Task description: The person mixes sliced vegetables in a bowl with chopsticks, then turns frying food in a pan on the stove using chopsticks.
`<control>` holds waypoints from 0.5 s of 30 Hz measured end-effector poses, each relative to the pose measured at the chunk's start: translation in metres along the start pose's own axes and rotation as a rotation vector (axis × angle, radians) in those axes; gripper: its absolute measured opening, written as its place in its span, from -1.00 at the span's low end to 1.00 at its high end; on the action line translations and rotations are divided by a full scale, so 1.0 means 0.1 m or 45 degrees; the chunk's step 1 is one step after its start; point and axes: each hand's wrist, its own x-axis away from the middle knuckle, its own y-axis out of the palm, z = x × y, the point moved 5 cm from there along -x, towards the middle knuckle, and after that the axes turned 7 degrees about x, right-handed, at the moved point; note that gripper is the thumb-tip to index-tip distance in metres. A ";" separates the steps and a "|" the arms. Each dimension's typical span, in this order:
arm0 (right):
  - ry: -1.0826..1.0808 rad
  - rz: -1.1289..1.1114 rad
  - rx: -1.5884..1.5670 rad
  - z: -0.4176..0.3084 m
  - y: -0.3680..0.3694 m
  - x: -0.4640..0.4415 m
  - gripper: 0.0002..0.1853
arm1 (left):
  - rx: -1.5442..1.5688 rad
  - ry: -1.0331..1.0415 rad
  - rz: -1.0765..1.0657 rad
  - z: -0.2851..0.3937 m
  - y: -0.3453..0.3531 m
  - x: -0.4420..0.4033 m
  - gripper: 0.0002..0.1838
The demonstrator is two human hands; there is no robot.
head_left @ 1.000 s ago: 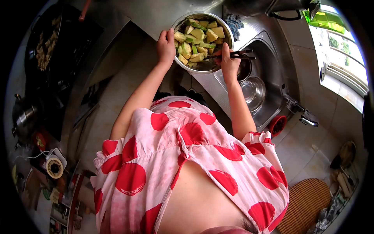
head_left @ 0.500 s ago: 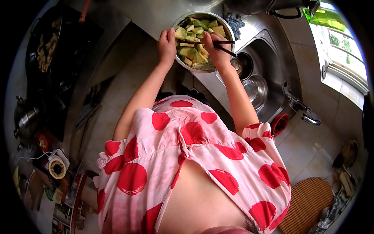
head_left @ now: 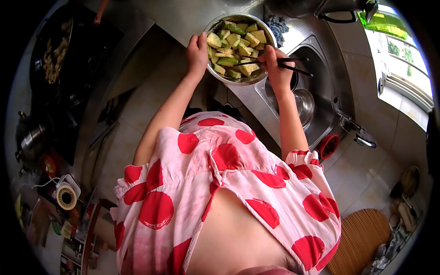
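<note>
A round steel bowl (head_left: 215,24) full of green-skinned, pale-fleshed vegetable chunks (head_left: 236,39) is in front of me, at the counter's edge. My left hand (head_left: 197,55) grips the bowl's left rim, fingers closed over it. At the right side of the bowl, my right hand (head_left: 277,68) is closed around a pair of dark chopsticks (head_left: 295,69). Their thin ends reach in among the chunks, while the thick ends stick out to the right over the sink.
To the right lies a steel sink (head_left: 321,68) with a clear glass bowl (head_left: 303,107) in it and a faucet (head_left: 355,123) beside it. A bunched blue cloth (head_left: 276,28) sits behind the steel bowl. At left, a dark pan (head_left: 64,32) with light-brown food stands on the stove.
My right hand has moved right and slightly down with the chopsticks, from over the bowl to its right rim. The chunks have shifted. My left hand has stayed on the rim.
</note>
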 end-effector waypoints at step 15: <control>0.274 0.328 -0.486 0.03 0.25 0.06 -0.57 | -0.002 0.073 0.053 0.05 -0.04 0.03 -0.60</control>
